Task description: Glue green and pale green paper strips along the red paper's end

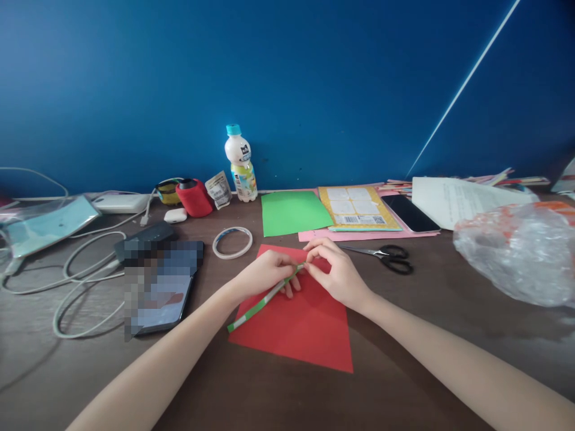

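A narrow green paper strip (260, 304) slants over a red sheet of paper (309, 335), its lower end near the sheet's left corner. My left hand (272, 272) pinches the strip close to its upper end. At that end, the thumb and index finger of my right hand (335, 272) are closed on the tip. Both hands are just above the red sheet, fingertips almost meeting. Black-handled scissors (390, 256) lie right of my right hand, and a roll of clear tape (232, 243) lies beyond my left wrist.
A green sheet (294, 212), a yellow packet (354, 206) and a dark phone (411, 214) lie at the back. A bottle (241, 164) stands by the blue wall. Crumpled clear plastic (516, 254) sits right; a tablet-like device (166, 293) and looped cables (67, 281) are left.
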The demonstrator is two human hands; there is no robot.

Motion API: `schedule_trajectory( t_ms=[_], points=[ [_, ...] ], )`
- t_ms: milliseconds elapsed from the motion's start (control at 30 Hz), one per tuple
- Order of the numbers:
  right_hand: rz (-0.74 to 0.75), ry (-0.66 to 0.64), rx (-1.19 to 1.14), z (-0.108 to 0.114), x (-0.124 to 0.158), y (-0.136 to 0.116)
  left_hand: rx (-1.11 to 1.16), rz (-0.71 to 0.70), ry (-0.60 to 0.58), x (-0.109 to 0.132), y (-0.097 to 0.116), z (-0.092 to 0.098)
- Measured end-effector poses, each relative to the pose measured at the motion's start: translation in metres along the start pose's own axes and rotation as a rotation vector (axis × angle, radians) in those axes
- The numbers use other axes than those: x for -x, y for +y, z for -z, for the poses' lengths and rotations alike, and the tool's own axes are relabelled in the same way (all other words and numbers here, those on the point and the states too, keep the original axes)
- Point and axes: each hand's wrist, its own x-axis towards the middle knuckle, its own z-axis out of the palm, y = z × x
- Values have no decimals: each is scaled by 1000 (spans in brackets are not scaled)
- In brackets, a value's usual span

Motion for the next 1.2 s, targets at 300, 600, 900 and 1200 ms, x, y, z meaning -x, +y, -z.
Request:
schedule_trajectory(
  t_ms=[300, 600, 900, 1200],
  points=[
    [11, -17, 18, 0, 0, -1, -33, 4, -2, -2, -5, 0],
    [10, -26, 28, -1, 0, 0, -26, -6, 1, 1, 0, -1],
    [32, -35, 16, 1, 0, -3, -4, -11, 22, 0, 0, -3],
    [-35, 19, -43, 2, 0, -1, 54, -13, 32, 1, 3, -2]
  ],
)
